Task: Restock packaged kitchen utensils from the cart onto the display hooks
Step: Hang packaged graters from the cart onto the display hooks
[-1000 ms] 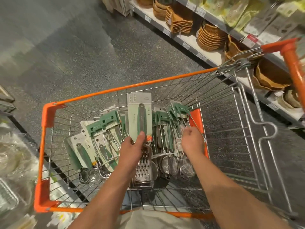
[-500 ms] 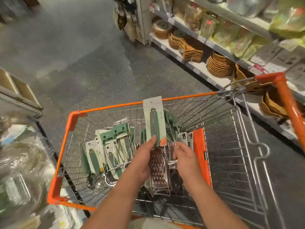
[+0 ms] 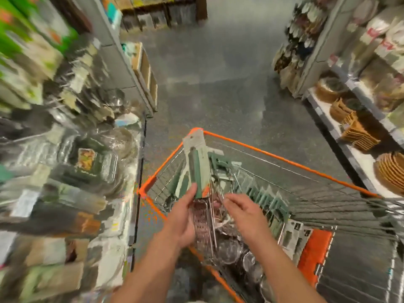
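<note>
My left hand [image 3: 182, 217] grips a packaged grater [image 3: 197, 171] with a green handle on a pale card, its metal blade hanging below my fingers. It is lifted above the orange-rimmed wire cart [image 3: 284, 159]. My right hand [image 3: 242, 212] hovers just right of the grater over the cart, fingers loosely bent, and seems to hold nothing, though motion blur hides the fingertips. More carded utensils [image 3: 264, 200] with green handles and metal strainers [image 3: 231, 250] lie in the cart.
Blurred shelving [image 3: 65, 149] with packaged goods stands close on the left. Shelves with woven baskets [image 3: 358, 132] line the right. Grey aisle floor [image 3: 218, 84] stretches ahead of the cart.
The view has swung left toward the left shelving and up the aisle. My left hand has lifted the grater higher out of the cart; my right hand has come off the packages.
</note>
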Demonstrator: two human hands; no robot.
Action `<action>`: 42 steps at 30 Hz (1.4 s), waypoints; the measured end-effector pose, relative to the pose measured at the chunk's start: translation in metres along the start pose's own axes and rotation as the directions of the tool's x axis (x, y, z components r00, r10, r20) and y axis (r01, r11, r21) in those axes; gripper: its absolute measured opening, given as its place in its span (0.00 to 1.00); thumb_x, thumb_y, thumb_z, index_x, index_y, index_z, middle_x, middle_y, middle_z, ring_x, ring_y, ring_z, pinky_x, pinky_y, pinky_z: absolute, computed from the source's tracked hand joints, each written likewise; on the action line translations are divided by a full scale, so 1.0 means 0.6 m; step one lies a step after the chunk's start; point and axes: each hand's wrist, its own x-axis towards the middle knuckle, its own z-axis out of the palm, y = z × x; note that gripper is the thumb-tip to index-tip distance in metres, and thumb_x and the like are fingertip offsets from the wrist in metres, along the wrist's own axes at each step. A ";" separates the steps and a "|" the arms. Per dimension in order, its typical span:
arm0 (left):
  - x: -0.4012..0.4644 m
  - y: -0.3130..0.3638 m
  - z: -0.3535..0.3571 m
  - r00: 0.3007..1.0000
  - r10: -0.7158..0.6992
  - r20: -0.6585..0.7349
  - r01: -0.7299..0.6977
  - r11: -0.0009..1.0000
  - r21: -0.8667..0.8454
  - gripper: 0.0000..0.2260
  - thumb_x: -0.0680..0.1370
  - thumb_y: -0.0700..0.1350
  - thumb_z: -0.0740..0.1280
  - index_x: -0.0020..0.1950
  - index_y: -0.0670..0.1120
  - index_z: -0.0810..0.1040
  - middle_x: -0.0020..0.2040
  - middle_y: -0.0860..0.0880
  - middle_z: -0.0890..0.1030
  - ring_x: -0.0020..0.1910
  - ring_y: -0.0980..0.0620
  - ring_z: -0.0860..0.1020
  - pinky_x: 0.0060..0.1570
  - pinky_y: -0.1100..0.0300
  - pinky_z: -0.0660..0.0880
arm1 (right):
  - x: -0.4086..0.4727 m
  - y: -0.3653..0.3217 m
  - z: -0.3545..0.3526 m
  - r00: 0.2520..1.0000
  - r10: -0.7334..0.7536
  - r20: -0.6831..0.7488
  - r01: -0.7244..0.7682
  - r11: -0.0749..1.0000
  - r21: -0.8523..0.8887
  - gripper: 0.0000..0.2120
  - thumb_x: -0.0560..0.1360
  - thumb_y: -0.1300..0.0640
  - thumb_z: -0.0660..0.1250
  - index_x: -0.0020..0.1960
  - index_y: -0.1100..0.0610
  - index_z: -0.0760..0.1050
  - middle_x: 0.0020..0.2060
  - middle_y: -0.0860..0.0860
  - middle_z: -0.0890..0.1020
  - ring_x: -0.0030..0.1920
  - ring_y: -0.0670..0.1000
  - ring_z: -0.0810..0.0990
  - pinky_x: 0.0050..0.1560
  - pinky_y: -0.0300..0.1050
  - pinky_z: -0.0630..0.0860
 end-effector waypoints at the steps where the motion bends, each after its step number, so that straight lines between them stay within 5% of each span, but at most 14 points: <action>1: -0.016 0.005 -0.016 1.000 0.024 -0.002 -0.024 0.998 -0.057 0.33 0.73 0.61 0.69 0.65 0.35 0.80 0.50 0.38 0.83 0.41 0.43 0.83 0.45 0.48 0.80 | 0.000 -0.013 0.019 0.999 -0.038 0.030 0.039 0.999 -0.030 0.10 0.82 0.53 0.67 0.46 0.45 0.85 0.53 0.44 0.82 0.55 0.41 0.79 0.52 0.38 0.70; 4: -0.059 0.016 -0.074 0.991 0.123 -0.058 -0.131 0.974 -0.183 0.25 0.73 0.60 0.67 0.51 0.40 0.87 0.44 0.41 0.84 0.36 0.47 0.82 0.42 0.51 0.79 | -0.001 -0.036 0.076 0.977 -0.160 0.144 0.185 0.967 -0.176 0.11 0.81 0.52 0.69 0.42 0.48 0.86 0.46 0.46 0.83 0.48 0.40 0.80 0.52 0.40 0.75; 7: -0.119 0.030 -0.127 0.967 0.224 -0.124 -0.251 0.924 -0.290 0.22 0.75 0.59 0.65 0.47 0.40 0.86 0.40 0.42 0.82 0.30 0.48 0.80 0.36 0.54 0.78 | -0.005 -0.047 0.141 0.926 -0.225 0.302 0.327 0.878 -0.350 0.13 0.81 0.50 0.68 0.39 0.49 0.84 0.37 0.53 0.80 0.42 0.52 0.79 0.49 0.52 0.76; 10: -0.181 0.029 -0.188 0.929 0.302 -0.211 -0.362 0.860 -0.360 0.24 0.83 0.56 0.59 0.46 0.39 0.84 0.38 0.41 0.79 0.26 0.48 0.77 0.27 0.62 0.77 | -0.035 -0.054 0.220 0.883 -0.258 0.392 0.391 0.866 -0.313 0.19 0.79 0.54 0.72 0.33 0.35 0.81 0.48 0.45 0.79 0.57 0.50 0.77 0.54 0.40 0.71; 14: -0.260 0.002 -0.270 0.886 0.361 -0.291 -0.450 0.820 -0.354 0.21 0.82 0.57 0.61 0.54 0.40 0.83 0.40 0.41 0.80 0.29 0.48 0.78 0.31 0.60 0.77 | -0.097 -0.038 0.305 0.837 -0.103 0.537 0.126 0.992 -0.007 0.15 0.79 0.60 0.71 0.36 0.47 0.85 0.70 0.43 0.73 0.71 0.44 0.68 0.71 0.46 0.61; 20: -0.375 -0.071 -0.374 0.811 0.423 -0.405 -0.552 0.782 -0.290 0.19 0.81 0.57 0.62 0.58 0.44 0.82 0.42 0.43 0.83 0.33 0.49 0.79 0.35 0.57 0.74 | -0.200 0.001 0.399 0.761 0.053 0.646 -0.106 0.993 0.043 0.06 0.76 0.58 0.73 0.45 0.48 0.85 0.70 0.46 0.77 0.60 0.51 0.78 0.49 0.49 0.71; 25: -0.463 -0.136 -0.439 0.764 0.441 -0.471 -0.602 0.748 -0.278 0.20 0.78 0.57 0.63 0.53 0.44 0.86 0.43 0.42 0.84 0.31 0.50 0.79 0.32 0.59 0.76 | -0.255 0.025 0.460 0.650 0.056 0.757 -0.070 0.997 -0.014 0.41 0.66 0.57 0.81 0.75 0.43 0.69 0.72 0.47 0.71 0.69 0.53 0.74 0.60 0.53 0.71; 28: -0.507 -0.171 -0.468 0.714 0.447 -0.539 -0.648 0.713 -0.268 0.20 0.77 0.58 0.64 0.49 0.45 0.89 0.45 0.41 0.84 0.32 0.49 0.79 0.38 0.55 0.76 | -0.285 0.029 0.501 0.591 0.100 0.801 -0.067 0.995 -0.075 0.52 0.66 0.64 0.80 0.81 0.44 0.59 0.74 0.52 0.71 0.65 0.53 0.76 0.51 0.46 0.70; 31: -0.549 -0.211 -0.488 0.684 0.415 -0.599 -0.671 0.679 -0.296 0.21 0.77 0.59 0.65 0.60 0.46 0.86 0.48 0.40 0.84 0.37 0.46 0.80 0.42 0.54 0.77 | -0.309 0.043 0.541 0.542 0.183 0.820 -0.131 0.982 -0.133 0.45 0.72 0.66 0.75 0.82 0.49 0.57 0.70 0.52 0.75 0.53 0.49 0.78 0.43 0.44 0.68; 35: -0.585 -0.257 -0.500 0.579 0.373 -0.725 -0.737 0.620 -0.270 0.27 0.74 0.63 0.74 0.66 0.48 0.82 0.65 0.43 0.83 0.66 0.44 0.79 0.70 0.42 0.72 | -0.343 0.041 0.586 0.492 0.298 0.818 -0.167 0.955 -0.247 0.39 0.70 0.48 0.79 0.76 0.55 0.69 0.58 0.55 0.82 0.46 0.52 0.74 0.41 0.45 0.71; 37: -0.611 -0.263 -0.482 0.557 0.378 -0.740 -0.751 0.609 -0.255 0.13 0.81 0.56 0.68 0.56 0.46 0.79 0.42 0.53 0.88 0.44 0.63 0.85 0.51 0.60 0.80 | -0.351 0.035 0.605 0.469 0.291 0.834 -0.105 0.956 -0.274 0.37 0.68 0.41 0.77 0.71 0.57 0.73 0.57 0.57 0.83 0.48 0.54 0.76 0.44 0.48 0.73; 39: -0.649 -0.267 -0.451 0.527 0.391 -0.755 -0.788 0.557 -0.261 0.09 0.85 0.49 0.60 0.51 0.48 0.77 0.27 0.58 0.82 0.25 0.66 0.79 0.30 0.68 0.75 | -0.367 0.025 0.623 0.416 0.262 0.871 -0.038 0.962 -0.272 0.29 0.76 0.42 0.71 0.72 0.56 0.73 0.62 0.54 0.81 0.55 0.54 0.78 0.55 0.52 0.76; 40: -0.661 -0.267 -0.439 0.499 0.348 -0.794 -0.793 0.553 -0.256 0.10 0.85 0.48 0.60 0.51 0.47 0.79 0.31 0.57 0.84 0.28 0.65 0.80 0.32 0.70 0.76 | -0.375 0.021 0.631 0.386 0.255 0.886 -0.011 0.962 -0.272 0.29 0.80 0.43 0.68 0.76 0.55 0.69 0.67 0.54 0.78 0.63 0.55 0.77 0.65 0.56 0.74; 42: -0.663 -0.292 -0.453 0.417 0.279 -0.865 -0.830 0.505 -0.237 0.13 0.83 0.52 0.63 0.55 0.46 0.83 0.49 0.50 0.88 0.47 0.61 0.83 0.57 0.64 0.77 | -0.389 0.015 0.649 0.313 0.254 0.915 0.012 0.962 -0.271 0.27 0.83 0.45 0.65 0.77 0.55 0.65 0.68 0.54 0.77 0.67 0.56 0.76 0.70 0.60 0.72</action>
